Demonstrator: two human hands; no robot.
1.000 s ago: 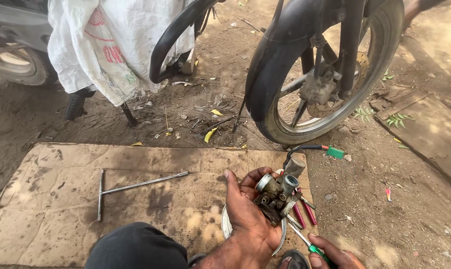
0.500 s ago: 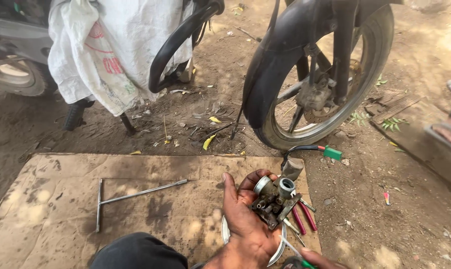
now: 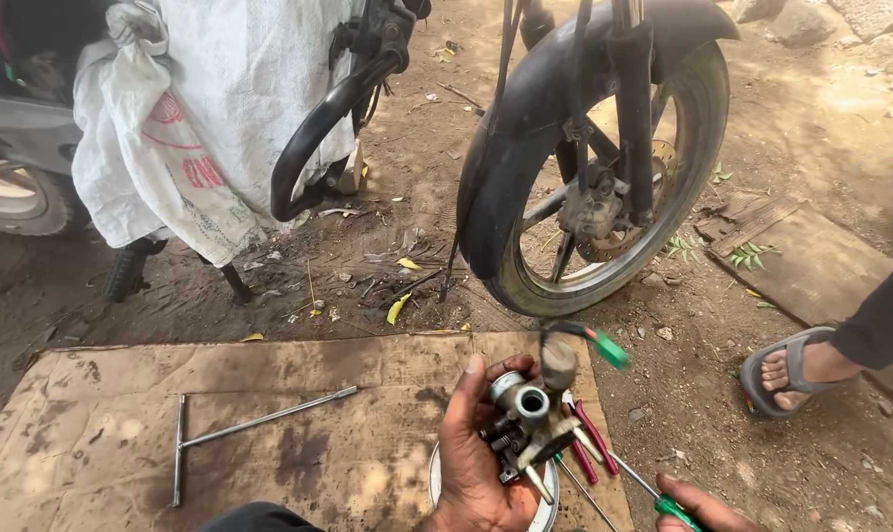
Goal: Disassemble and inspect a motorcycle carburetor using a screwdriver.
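Metal carburettor (image 3: 527, 422) sits clenched in the left hand (image 3: 478, 463), bore facing up, above a round white dish (image 3: 550, 493) on the cardboard sheet (image 3: 220, 433). Right hand (image 3: 705, 510) lies lower right, grasping a green-handled screwdriver (image 3: 653, 498), shaft angled toward the carburettor.

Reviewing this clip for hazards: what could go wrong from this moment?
1. The left hand holds the carburetor over bare dirt; a dropped part could get lost or gritty.
2. The right hand has a green-handled screwdriver close to the left fingers; a slip might jab them.
3. A sandalled foot stands near.
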